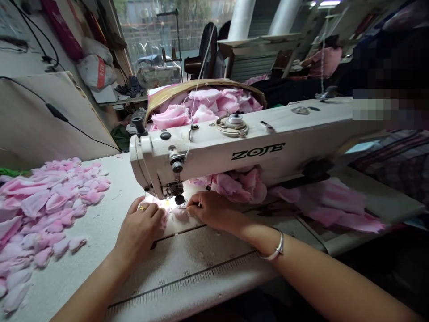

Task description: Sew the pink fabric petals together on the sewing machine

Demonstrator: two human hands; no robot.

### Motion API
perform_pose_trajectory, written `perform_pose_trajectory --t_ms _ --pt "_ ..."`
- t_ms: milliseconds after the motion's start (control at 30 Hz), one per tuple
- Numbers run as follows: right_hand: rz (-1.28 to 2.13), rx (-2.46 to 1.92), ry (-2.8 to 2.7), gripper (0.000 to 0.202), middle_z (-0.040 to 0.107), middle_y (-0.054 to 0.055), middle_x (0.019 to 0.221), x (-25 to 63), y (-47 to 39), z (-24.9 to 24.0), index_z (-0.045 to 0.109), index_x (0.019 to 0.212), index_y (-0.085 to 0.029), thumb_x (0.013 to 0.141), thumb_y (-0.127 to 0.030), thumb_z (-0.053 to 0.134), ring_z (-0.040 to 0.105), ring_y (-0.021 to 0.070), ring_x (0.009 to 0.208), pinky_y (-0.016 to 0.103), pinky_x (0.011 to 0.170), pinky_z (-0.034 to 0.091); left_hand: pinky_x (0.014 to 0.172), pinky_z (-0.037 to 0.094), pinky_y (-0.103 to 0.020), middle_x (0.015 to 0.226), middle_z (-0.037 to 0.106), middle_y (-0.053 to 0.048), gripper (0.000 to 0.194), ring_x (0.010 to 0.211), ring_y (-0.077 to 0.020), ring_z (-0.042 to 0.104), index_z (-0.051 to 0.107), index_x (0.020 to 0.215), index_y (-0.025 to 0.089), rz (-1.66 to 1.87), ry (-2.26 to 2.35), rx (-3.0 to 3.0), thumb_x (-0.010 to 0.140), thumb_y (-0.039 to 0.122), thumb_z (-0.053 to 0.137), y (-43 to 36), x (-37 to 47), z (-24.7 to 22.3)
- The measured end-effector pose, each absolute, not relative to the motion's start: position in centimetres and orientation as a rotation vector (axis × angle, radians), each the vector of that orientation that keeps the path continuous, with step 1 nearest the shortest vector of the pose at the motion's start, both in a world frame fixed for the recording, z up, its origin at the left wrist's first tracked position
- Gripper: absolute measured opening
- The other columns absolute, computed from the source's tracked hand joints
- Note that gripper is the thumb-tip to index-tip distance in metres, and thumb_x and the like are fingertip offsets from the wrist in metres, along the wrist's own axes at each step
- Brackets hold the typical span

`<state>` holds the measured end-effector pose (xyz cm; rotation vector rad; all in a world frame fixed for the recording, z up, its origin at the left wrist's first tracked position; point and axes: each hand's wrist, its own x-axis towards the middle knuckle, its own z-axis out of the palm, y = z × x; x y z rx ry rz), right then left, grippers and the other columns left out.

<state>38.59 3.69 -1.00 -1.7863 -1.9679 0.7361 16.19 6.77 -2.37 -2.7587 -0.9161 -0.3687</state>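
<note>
Bent over a small pink fabric piece point(164, 220), my left hand point(139, 223) wears a ring and holds the cloth against the bed, just left of the needle area. My right hand point(212, 210) is closed in a pinch at the right end of the pink cloth point(181, 213), near the presser foot. Its fingertips partly hide what they grip. Above both hands is the head of a white sewing machine point(208, 147), its lamp lighting the stitching spot. Exactly where the needle meets the cloth is too bright and small to tell.
Many small stuffed pink pieces point(50, 210) are heaped on the table at left. Behind the machine stands a bag point(201, 85) full of pink fabric. More pink cloth point(237, 185) bunches under the arm, and further cloth point(335, 203) lies at right. A person point(325, 60) sits in the background.
</note>
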Motion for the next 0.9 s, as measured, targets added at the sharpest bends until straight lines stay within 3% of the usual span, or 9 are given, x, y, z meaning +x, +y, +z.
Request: perform_pose_trajectory --t_ms 167,333,467,700,900 --pt "0.681 -1.753 -2.080 0.016 0.063 0.001 0.066 38.1 4.7 -1.0 0.066 0.070 -0.020 0.081 -0.029 0.057 0.052 0.0120 0.059 0.024 0.051 0.029 0.093 0.040 -0.044 0.075 0.057 -0.002 0.016 0.072 -0.0179 0.053 0.061 0.091 0.020 -0.525 -0.926 -2.805 0.090 0.019 0.045 7.1 15.6 -3.1" --pt "0.520 -1.691 -2.159 0.024 0.059 0.002 0.061 37.3 5.2 -1.8 0.060 0.063 -0.017 0.082 -0.031 0.056 0.047 0.0115 0.056 0.027 0.049 0.023 0.087 0.045 -0.037 0.083 0.060 -0.004 0.016 0.084 -0.0200 0.054 0.060 0.095 0.019 -0.623 -0.973 -2.799 0.091 0.020 0.044 7.3 15.1 -3.8" --pt "0.476 -1.709 -2.168 0.023 0.063 0.006 0.065 36.3 5.7 -1.9 0.064 0.068 -0.015 0.082 -0.031 0.056 0.050 0.0140 0.059 0.027 0.050 0.024 0.092 0.043 -0.039 0.090 0.062 -0.005 0.015 0.091 -0.0213 0.056 0.059 0.098 0.018 -0.621 -0.915 -2.802 0.090 0.017 0.046 7.4 14.8 -4.0" --pt "0.357 -1.643 -2.262 0.021 0.068 0.008 0.083 36.4 5.7 -1.1 0.070 0.085 -0.016 0.085 -0.023 0.050 0.060 0.0196 0.069 0.029 0.053 0.031 0.096 0.040 -0.041 0.091 0.064 -0.003 0.021 0.083 -0.0180 0.058 0.060 0.105 0.021 -0.583 -0.815 -2.805 0.089 0.015 0.048 7.5 14.8 -4.1" --pt "0.304 -1.602 -2.298 0.018 0.069 0.009 0.084 36.7 5.7 -1.4 0.069 0.085 -0.014 0.083 -0.018 0.052 0.063 0.0223 0.070 0.030 0.055 0.034 0.078 0.047 -0.035 0.097 0.063 -0.006 0.019 0.088 -0.0209 0.056 0.063 0.099 0.021 -0.529 -0.898 -2.771 0.092 0.021 0.046 7.1 15.1 -4.1"
